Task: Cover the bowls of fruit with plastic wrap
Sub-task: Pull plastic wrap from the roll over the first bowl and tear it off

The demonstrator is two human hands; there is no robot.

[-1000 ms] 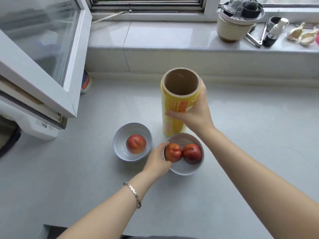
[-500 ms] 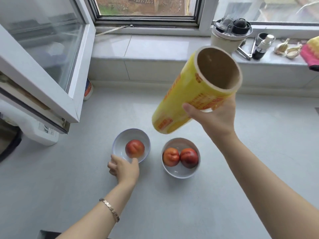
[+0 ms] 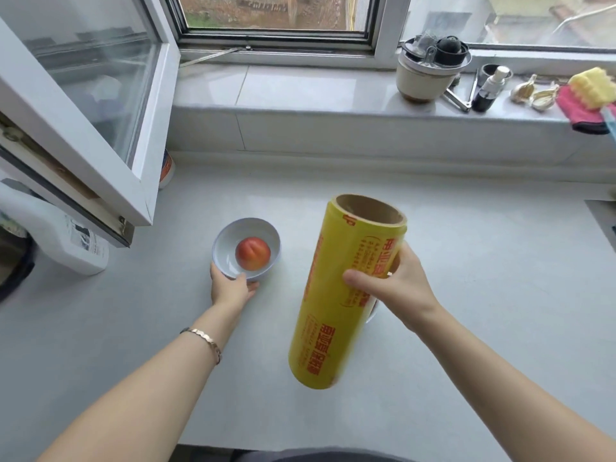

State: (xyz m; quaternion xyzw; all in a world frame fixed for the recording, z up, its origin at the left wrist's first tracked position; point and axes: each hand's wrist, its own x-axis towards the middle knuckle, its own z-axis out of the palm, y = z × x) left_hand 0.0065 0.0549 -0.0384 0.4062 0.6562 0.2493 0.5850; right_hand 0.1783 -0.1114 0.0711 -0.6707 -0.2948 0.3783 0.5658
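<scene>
Plastic wrap roll (image 3: 333, 295), a glossy yellow cylinder with red print on a cardboard core, hangs tilted above the pale counter (image 3: 483, 278), the right hand (image 3: 396, 291) wrapped round its middle. The left hand (image 3: 231, 288) grips the near rim of a smooth round bowl (image 3: 226, 238) holding one peach (image 3: 252, 253).

The left forearm (image 3: 150, 378) and right forearm (image 3: 500, 371) are bare from the lower edge of the view up to the wrists. The left grip (image 3: 233, 290) and right grip (image 3: 396, 288) are bare as well. A thin bracelet (image 3: 208, 341) of small flat links, pale gold with a metallic sheen, circles the left wrist. A strip of dark grey garment (image 3: 316, 456) shows at the bottom edge.
</scene>
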